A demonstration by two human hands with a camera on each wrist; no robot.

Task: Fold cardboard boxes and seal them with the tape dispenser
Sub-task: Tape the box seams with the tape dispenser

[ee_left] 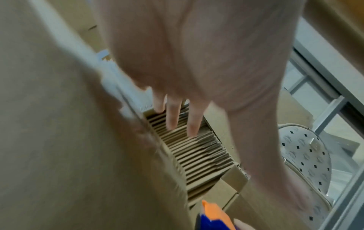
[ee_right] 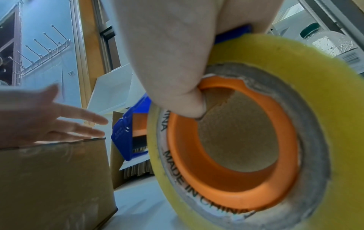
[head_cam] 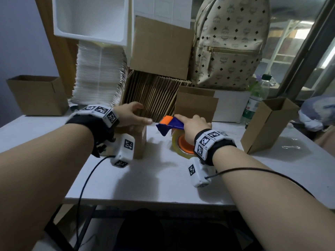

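Found the small box standing closed on the table, near its middle, under the left hand. Held that hand open, fingers straight and slightly spread, laid on the box's top or just over it; could not tell whether the palm pressed down. Gripped the tape dispenser in the right hand, just beside the box at its 3 o'clock, thumb hooked into the orange core of the yellowish tape roll and the other fingers curled over the blue frame, nose pointed toward 9 o'clock at the box. Judged the box light and thin-walled: stiff along its creases, yet easy to dent and likely to slide on the smooth table, so best steadied with a flat palm on the top flaps, beside the seam and not over it. Judged the dispenser hard, smooth plastic, weighted by a nearly full roll; best taken through the core and over the frame, well clear of the toothed nose. Expected the tape to cling to itself if left slack. Noted a stack of flat boxes at 12 o'clock and open boxes at 2 o'clock and 10 o'clock.
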